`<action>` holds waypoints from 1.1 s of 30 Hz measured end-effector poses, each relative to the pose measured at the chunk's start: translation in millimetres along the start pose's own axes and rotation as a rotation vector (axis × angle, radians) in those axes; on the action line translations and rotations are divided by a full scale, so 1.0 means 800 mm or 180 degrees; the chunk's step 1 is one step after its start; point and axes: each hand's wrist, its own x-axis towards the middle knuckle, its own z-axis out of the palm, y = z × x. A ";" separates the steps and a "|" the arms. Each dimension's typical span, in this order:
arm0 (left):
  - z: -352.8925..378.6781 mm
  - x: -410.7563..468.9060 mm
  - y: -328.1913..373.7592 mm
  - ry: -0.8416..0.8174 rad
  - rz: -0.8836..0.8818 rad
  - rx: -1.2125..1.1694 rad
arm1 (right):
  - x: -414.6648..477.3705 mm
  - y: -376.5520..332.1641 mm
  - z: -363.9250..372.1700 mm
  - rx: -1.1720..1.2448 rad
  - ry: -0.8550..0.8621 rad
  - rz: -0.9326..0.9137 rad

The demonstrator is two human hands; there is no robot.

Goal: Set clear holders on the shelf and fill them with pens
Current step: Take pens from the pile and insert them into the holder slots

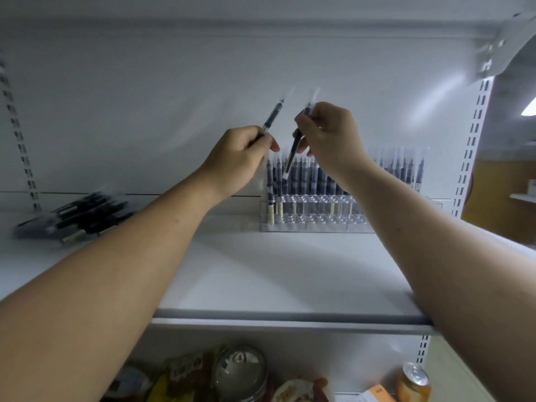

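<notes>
Clear plastic pen holder [316, 219] stood nearly full on the white shelf [275, 274].
Left hand [237, 158] and right hand [330, 137] each gripped one black pen; a loose pile of black pens [72, 219] remained.

white back panel [145, 97], slotted uprights [475, 134]

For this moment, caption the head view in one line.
Both hands hold pens above a clear holder on the shelf.

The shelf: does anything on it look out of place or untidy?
Yes: a loose heap of pens lies flat at the shelf's left side, outside the clear holder, whose pens stand upright.
</notes>
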 end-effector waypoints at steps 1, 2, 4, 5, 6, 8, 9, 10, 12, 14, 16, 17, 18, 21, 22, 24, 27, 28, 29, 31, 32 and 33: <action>0.000 0.000 0.001 0.0004 0.0022 0.0002 | -0.003 0.000 0.002 -0.0209 -0.0135 -0.0054; 0.001 -0.001 0.001 -0.0004 0.0048 -0.0012 | -0.005 0.000 0.004 -0.0357 -0.0250 -0.0094; 0.001 -0.001 0.001 -0.0038 0.0087 -0.0043 | -0.008 0.000 0.007 -0.0487 -0.0409 -0.0132; 0.001 -0.001 0.000 -0.0050 0.0100 -0.0052 | -0.010 0.000 0.006 -0.0515 -0.0462 -0.0131; 0.000 -0.001 0.000 -0.0056 0.0119 -0.0059 | -0.010 0.000 0.006 -0.0539 -0.0505 -0.0120; 0.000 0.000 -0.002 -0.0065 0.0168 -0.0078 | -0.012 -0.001 0.006 -0.0601 -0.0585 -0.0078; 0.000 0.001 -0.002 -0.0075 0.0173 -0.0086 | -0.012 -0.001 0.007 -0.0639 -0.0627 -0.0048; -0.001 0.001 -0.002 -0.0090 0.0153 -0.0102 | -0.013 -0.002 0.007 -0.0682 -0.0672 -0.0013; -0.001 0.000 -0.001 -0.0125 0.0091 -0.0163 | -0.014 -0.004 0.006 -0.0785 -0.0787 0.0065; -0.002 -0.001 0.001 -0.0131 0.0068 -0.0186 | -0.016 -0.005 0.007 -0.0865 -0.0979 0.0171; -0.002 -0.001 0.003 -0.0146 0.0086 -0.0199 | -0.018 -0.005 0.008 -0.0948 -0.1206 0.0294; -0.002 -0.001 0.003 -0.0166 0.0102 -0.0187 | -0.019 -0.005 0.009 -0.1017 -0.1304 0.0341; -0.003 -0.001 0.002 -0.0191 0.0113 -0.0154 | -0.019 -0.004 0.010 -0.1087 -0.1383 0.0374; -0.003 0.000 -0.003 -0.0292 0.0140 -0.0022 | -0.017 -0.001 0.009 -0.1289 -0.1541 0.0416; -0.002 0.000 -0.005 -0.0316 0.0159 0.0041 | -0.018 0.000 0.009 -0.1337 -0.1596 0.0422; -0.002 0.001 -0.009 -0.0331 0.0208 0.0145 | -0.018 0.002 0.008 -0.1398 -0.1664 0.0425; -0.001 0.002 -0.011 -0.0355 0.0238 0.0106 | -0.016 0.003 0.006 -0.1436 -0.1657 0.0329; -0.001 0.001 -0.010 -0.0363 0.0240 0.0089 | -0.015 0.003 0.004 -0.1433 -0.1609 0.0274; -0.002 0.001 -0.009 -0.0369 0.0235 0.0089 | -0.014 0.004 0.002 -0.1400 -0.1520 0.0238; -0.002 -0.001 -0.007 -0.0371 0.0226 0.0123 | -0.011 0.006 -0.002 -0.1236 -0.1258 0.0169; -0.001 -0.002 -0.006 -0.0375 0.0237 0.0152 | -0.010 0.007 -0.004 -0.1162 -0.1095 0.0103; -0.001 -0.003 -0.005 -0.0376 0.0252 0.0180 | -0.008 0.008 -0.006 -0.1058 -0.0930 0.0026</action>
